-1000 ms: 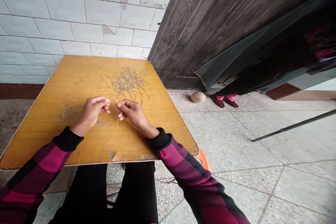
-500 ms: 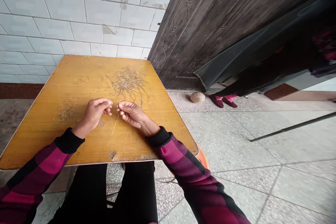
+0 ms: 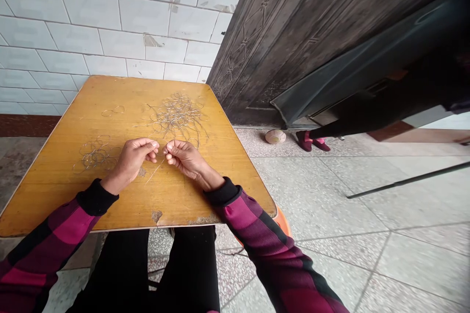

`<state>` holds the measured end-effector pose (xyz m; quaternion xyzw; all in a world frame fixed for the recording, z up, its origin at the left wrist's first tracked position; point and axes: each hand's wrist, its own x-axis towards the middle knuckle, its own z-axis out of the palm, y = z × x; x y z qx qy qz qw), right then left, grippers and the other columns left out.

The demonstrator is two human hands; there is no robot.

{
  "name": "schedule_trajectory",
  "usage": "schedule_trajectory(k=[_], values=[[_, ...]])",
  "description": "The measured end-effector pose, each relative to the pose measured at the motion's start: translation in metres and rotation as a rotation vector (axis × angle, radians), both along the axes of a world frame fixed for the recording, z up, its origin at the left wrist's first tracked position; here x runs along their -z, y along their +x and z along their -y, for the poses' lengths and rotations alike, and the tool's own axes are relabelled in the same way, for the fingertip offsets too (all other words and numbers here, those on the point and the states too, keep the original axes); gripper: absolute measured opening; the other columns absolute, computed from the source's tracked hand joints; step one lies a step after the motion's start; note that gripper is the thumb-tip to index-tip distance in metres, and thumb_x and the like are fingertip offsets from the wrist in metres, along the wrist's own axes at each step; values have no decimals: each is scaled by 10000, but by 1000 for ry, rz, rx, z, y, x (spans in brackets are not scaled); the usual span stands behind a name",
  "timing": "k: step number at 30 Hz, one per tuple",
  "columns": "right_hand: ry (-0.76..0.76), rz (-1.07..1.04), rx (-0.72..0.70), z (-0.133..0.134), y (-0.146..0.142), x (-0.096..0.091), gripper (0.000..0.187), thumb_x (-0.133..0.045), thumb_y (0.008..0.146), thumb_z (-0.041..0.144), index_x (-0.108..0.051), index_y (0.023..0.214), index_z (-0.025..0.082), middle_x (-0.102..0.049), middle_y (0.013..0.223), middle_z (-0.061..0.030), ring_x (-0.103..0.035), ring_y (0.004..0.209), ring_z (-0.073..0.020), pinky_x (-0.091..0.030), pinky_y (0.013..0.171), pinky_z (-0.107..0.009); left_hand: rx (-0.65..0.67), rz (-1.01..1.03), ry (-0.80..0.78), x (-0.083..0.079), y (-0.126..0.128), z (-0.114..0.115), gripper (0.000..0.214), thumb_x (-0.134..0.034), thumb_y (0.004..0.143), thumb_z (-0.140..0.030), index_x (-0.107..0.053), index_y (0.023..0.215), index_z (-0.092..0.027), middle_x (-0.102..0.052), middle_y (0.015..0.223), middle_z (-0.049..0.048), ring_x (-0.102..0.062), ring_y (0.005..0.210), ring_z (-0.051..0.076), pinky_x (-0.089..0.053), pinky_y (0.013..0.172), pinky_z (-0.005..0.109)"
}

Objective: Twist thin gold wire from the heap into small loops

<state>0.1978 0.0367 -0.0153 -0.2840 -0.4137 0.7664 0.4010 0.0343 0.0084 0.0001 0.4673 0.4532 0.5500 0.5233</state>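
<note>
The right hand [image 3: 185,160] is pinching a light, springy wire strand [image 3: 154,168] near its end; the left hand [image 3: 129,162] is curling just beside it, hold unclear.

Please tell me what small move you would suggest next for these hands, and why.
I would probably draw the thin wire strand slowly between the left hand and right hand. Both hands are pinched close together at it, and its lower end lies free, apart from the tangled wire heap beyond them.
</note>
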Motion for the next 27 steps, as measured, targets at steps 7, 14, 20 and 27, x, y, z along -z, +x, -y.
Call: schedule_trajectory(k=[7, 14, 20, 27], values=[[56, 113, 25, 0, 6, -6, 371, -887, 536, 385, -680, 710, 131, -652, 644, 27, -599, 522, -47, -519, 515, -139, -7, 1, -13, -7, -1, 3, 205, -694, 666, -322, -644, 626, -127, -614, 630, 12, -532, 516, 86, -431, 519, 229], [100, 182, 49, -8, 15, -5, 370, -865, 578, 372, -690, 814, 146, -654, 708, 33, -580, 488, -41, -473, 454, -151, -23, 84, -54, -10, -3, 2, 193, -716, 639, -299, -637, 626, -123, -605, 640, 9, -524, 515, 79, -437, 497, 217], [187, 259, 77, -7, 16, -4, 356, -814, 643, 422, -661, 804, 144, -645, 704, 29, -563, 485, -38, -459, 455, -156, -31, 173, -78, -6, -2, 0, 182, -733, 639, -272, -644, 658, -113, -597, 664, 15, -522, 551, 86, -462, 504, 222], [280, 320, 84, -3, 11, -3, 363, -765, 687, 469, -599, 744, 152, -623, 625, 27, -571, 474, -66, -482, 461, -192, -7, 213, -82, 3, 1, -1, 179, -722, 664, -273, -659, 703, -110, -609, 684, 19, -549, 585, 95, -490, 536, 231]])
